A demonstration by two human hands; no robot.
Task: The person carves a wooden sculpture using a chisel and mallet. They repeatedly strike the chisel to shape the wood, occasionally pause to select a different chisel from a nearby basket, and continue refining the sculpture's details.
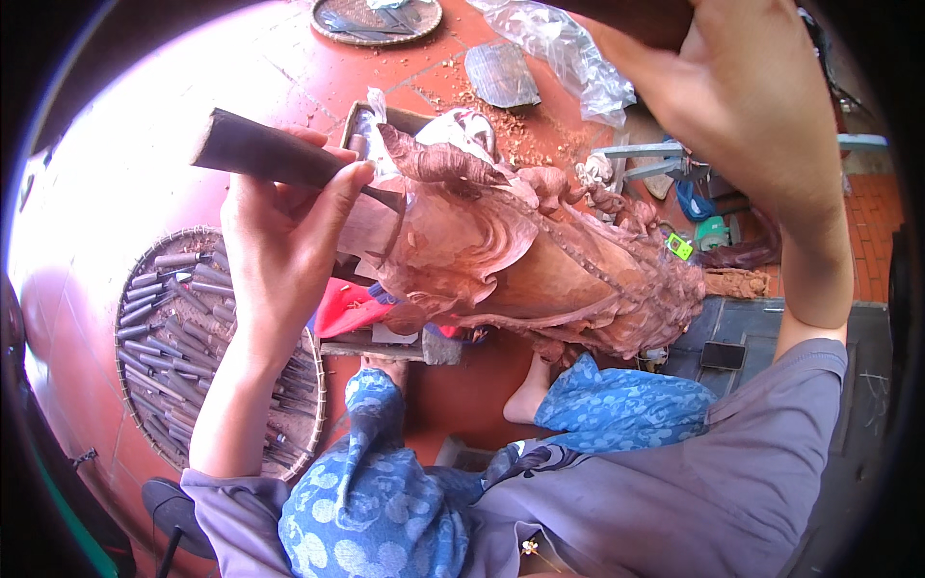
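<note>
Reddish-brown wooden carving [520,260]: large, ornate, flowing curls and beaded texture, lies tilted across person's lap, propped above red floor. Chisel [289,154]: dark wooden handle, gripped at angle, metal tip touching carving's upper left edge.

Right hand [732,87] ran off the top edge, fingers out of frame, so whatever it held couldn't be told. Chisel [279,154] blade tip was hidden where it met the wooden carving [501,250]; contact point not visible. Left hand [284,231] covered the mid handle. Carving's underside was hidden behind its own bulk, and its support (a red cloth [347,306] peeked out) was mostly covered. Left forearm blocked part of the woven tray [159,260] of chisels. Upper basket [376,24] was cut by the top edge, contents too small to identify. Clutter right of the carving was too blurred to name.
</note>
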